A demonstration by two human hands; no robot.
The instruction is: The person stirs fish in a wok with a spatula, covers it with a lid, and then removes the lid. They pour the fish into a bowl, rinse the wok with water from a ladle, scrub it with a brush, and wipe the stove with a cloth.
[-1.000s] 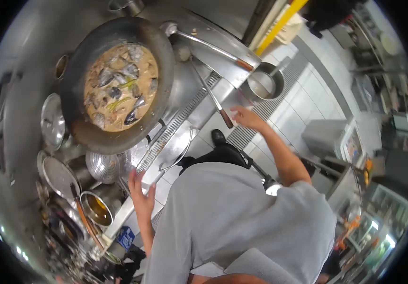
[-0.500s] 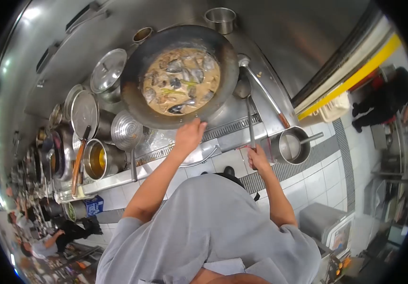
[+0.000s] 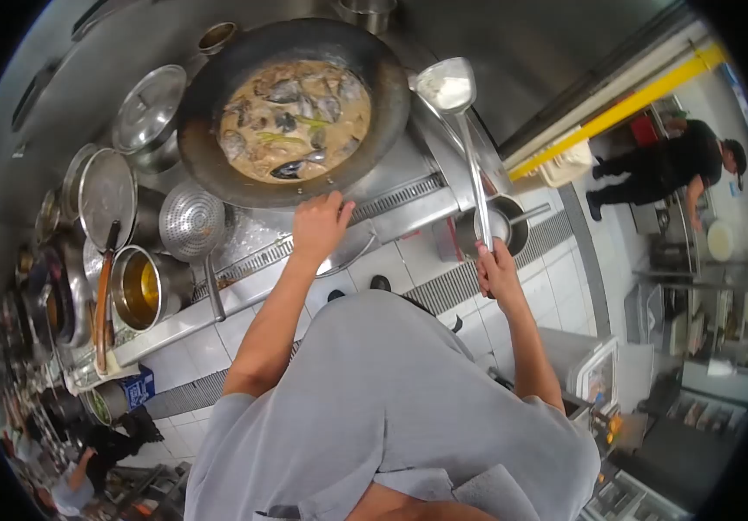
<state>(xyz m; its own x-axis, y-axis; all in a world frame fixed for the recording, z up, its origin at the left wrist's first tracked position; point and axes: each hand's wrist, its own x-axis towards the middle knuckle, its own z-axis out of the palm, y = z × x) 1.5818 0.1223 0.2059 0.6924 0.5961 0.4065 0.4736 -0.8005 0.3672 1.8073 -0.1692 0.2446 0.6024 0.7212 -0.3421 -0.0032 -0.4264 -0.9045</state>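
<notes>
A large dark wok (image 3: 382, 113) holds a creamy brown stew (image 3: 257, 122) with dark-skinned pieces and green strips. My left hand (image 3: 320, 227) is closed at the wok's near rim, fingers curled at its edge. In my right hand (image 3: 500, 271) is the end of a long-handled metal wok spatula (image 3: 448, 85). Its broad, bright head is raised to the right of the wok, apart from the stew. Another metal utensil (image 3: 433, 111) lies partly hidden behind the spatula.
Left of the wok are a lidded pot (image 3: 150, 108), a perforated skimmer (image 3: 191, 221), a round strainer (image 3: 107, 198) and a pot of yellow liquid (image 3: 150, 291). A saucepan (image 3: 513, 227) sits below my right hand's tool. A person in black (image 3: 665, 165) stands at far right.
My right hand has lifted the utensil, whose head now shows bright and turned up beside the wok. My left hand stays at the rim. The view has shifted, showing more of the person at right.
</notes>
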